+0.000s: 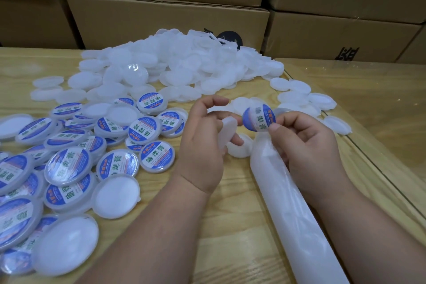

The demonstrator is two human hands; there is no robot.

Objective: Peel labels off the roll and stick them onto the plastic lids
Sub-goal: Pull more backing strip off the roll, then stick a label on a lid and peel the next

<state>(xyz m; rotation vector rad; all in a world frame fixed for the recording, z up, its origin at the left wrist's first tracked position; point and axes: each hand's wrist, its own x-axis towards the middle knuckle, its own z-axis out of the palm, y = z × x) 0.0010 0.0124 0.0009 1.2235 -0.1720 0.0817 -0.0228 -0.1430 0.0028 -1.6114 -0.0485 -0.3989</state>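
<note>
Cardboard boxes (166, 18) are stacked behind a wooden table (230, 203), its right edge running diagonally just beside the right forearm; open room is left mainly in the bare strip between the two arms. A heap of blank lids (175, 62) is piled at the far middle, labelled lids (69, 157) are spread at near left. The backing strip (290, 203) off the roll runs from the near edge up under the right hand; the roll itself is not seen.

Left hand (202, 140) is curled round one blank lid (228, 131), held on edge by its rim. Right hand (306, 143) pinches a peeled round label (259, 117) at its lower edge, just beside that lid, apart from it.

Judged: the lid is light, fairly stiff, smooth, so best gripped by the rim with the top left free. The label is thin, floppy, sticky; edge-only pinching is advised or it folds on itself. Neighbouring lids could be knocked by the forearms.
</note>
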